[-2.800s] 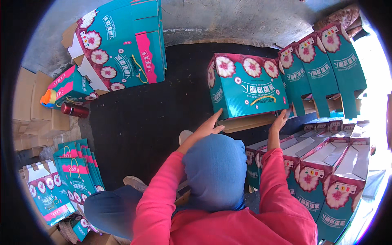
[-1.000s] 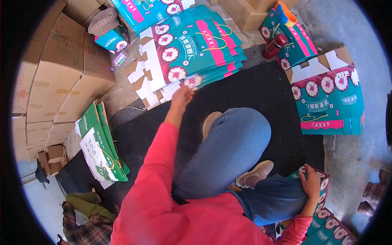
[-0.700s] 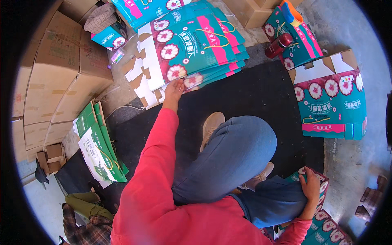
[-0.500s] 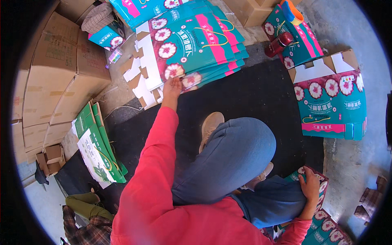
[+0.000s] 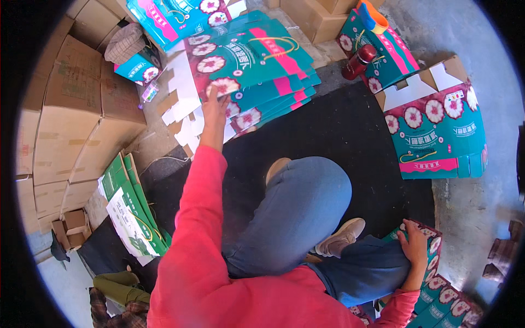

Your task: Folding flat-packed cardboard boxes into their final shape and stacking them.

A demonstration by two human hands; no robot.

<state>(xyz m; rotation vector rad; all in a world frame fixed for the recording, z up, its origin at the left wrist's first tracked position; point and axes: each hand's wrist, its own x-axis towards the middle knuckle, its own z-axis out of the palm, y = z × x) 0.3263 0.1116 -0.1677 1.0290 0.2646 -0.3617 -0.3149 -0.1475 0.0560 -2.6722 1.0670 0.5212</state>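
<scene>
My left hand (image 5: 215, 112) is at the near edge of a flat, unfolded teal-and-pink gift carton (image 5: 249, 57) with a yellow cord handle. Its fingers pinch that edge, lifting the carton slightly off the fanned pile of flat cartons (image 5: 273, 106) beneath. My right hand (image 5: 415, 247) lies by my bent knee, fingers apart, beside a teal-and-maroon carton (image 5: 435, 249); the carton is partly hidden by hand and leg. More such cartons (image 5: 445, 303) lie below that wrist.
An opened-out carton (image 5: 437, 126) stands at right, near a red flask (image 5: 359, 61) and an orange-and-blue tape roll (image 5: 373, 19). Brown boxes (image 5: 71, 115) are stacked at left, with green cartons (image 5: 134, 202) in front. Another person's leg (image 5: 117, 287) shows at lower left.
My left hand has come up and closed on the top flat carton's edge, which now sits raised above the pile. The view has shifted a little; my right hand stays put.
</scene>
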